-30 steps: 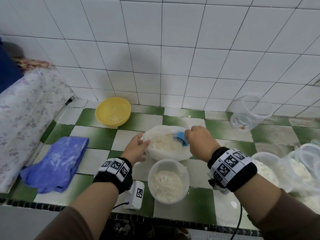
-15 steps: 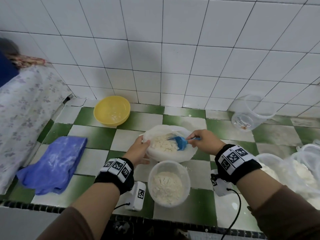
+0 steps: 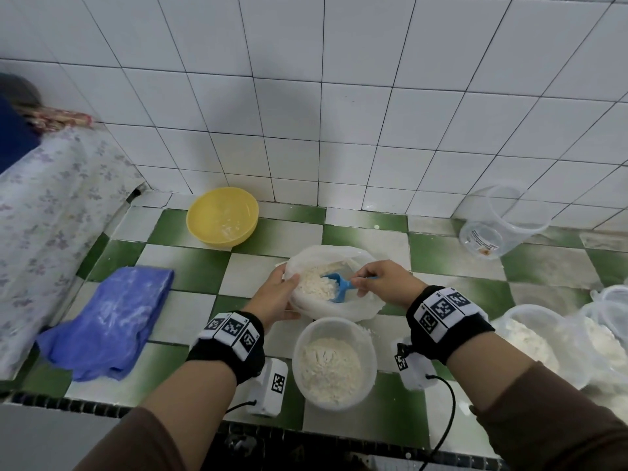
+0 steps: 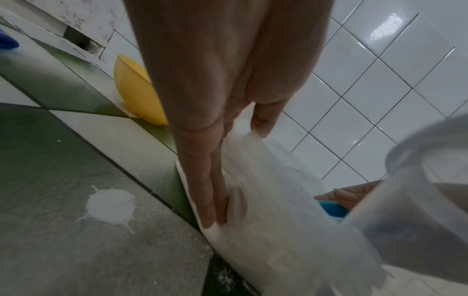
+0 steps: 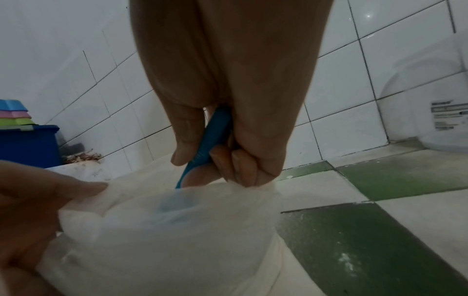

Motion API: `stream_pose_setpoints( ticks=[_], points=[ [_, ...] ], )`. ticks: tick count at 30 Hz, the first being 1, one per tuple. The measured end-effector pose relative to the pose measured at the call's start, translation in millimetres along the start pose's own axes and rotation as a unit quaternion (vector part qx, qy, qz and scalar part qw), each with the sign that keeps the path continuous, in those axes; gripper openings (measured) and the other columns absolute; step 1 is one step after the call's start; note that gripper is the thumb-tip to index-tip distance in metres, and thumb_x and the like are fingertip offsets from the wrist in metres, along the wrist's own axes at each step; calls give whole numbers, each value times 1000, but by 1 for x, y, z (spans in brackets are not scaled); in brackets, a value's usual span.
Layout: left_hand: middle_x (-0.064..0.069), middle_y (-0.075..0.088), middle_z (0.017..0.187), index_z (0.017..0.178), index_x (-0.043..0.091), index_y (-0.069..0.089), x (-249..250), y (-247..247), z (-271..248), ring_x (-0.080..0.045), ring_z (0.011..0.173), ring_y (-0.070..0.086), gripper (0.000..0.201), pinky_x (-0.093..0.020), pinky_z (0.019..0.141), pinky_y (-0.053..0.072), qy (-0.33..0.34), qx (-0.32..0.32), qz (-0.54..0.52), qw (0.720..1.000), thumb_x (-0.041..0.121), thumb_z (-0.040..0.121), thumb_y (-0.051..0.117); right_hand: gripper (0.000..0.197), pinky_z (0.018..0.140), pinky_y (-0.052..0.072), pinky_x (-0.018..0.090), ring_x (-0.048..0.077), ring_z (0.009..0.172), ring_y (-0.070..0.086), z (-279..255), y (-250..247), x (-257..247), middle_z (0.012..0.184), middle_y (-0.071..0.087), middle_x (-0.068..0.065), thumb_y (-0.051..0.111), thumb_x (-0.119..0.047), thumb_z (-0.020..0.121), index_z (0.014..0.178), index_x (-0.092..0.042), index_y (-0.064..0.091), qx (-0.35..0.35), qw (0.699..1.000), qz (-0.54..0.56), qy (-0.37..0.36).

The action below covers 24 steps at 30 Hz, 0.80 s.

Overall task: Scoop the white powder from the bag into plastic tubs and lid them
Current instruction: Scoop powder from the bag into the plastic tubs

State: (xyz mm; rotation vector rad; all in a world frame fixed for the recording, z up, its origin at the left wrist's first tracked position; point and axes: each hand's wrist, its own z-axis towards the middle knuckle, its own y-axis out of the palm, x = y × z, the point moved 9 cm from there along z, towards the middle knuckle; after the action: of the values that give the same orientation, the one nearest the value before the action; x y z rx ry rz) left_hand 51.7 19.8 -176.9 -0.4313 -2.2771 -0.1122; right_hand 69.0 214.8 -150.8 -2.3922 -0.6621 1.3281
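My right hand (image 3: 384, 280) grips the scoop (image 3: 334, 287), now drawn back loaded; left hand (image 3: 277, 297) pinches the bag (image 3: 339, 309); tub (image 3: 334, 363) next.

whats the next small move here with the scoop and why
Probably lift the blue scoop out of the bag and carry it over the open tub just in front. The scoop already sits loaded in the powder, the right hand grips its handle, the left hand holds the bag's rim, and the tub is only partly filled.
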Motion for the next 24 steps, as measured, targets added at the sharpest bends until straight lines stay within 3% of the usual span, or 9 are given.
stream_pose_setpoints(
  ticks=[5,11,24],
  points=[
    [-8,55,124,137,27,39,0,3,-3,-30,108,60,36,-38,76,57,-4,-12,-13,1000,26,102,43,14,57,35,18,5,64,48,2,6,-1,71,61,-8,57,-24,93,93,-11,64,-9,1000,-19,3],
    [-10,55,127,139,29,36,0,4,-3,-32,108,61,39,-50,91,53,-12,-20,-6,1000,28,101,44,18,67,39,22,4,68,49,5,12,6,72,62,-8,57,-25,92,100,-10,61,-18,999,-28,27],
    [-7,56,127,141,32,33,0,1,-14,-30,110,60,44,-55,93,50,-4,-6,-8,1000,30,100,47,15,52,34,19,9,53,38,-8,6,14,68,64,1,61,-17,90,79,-8,64,34,993,90,63]
  ],
)
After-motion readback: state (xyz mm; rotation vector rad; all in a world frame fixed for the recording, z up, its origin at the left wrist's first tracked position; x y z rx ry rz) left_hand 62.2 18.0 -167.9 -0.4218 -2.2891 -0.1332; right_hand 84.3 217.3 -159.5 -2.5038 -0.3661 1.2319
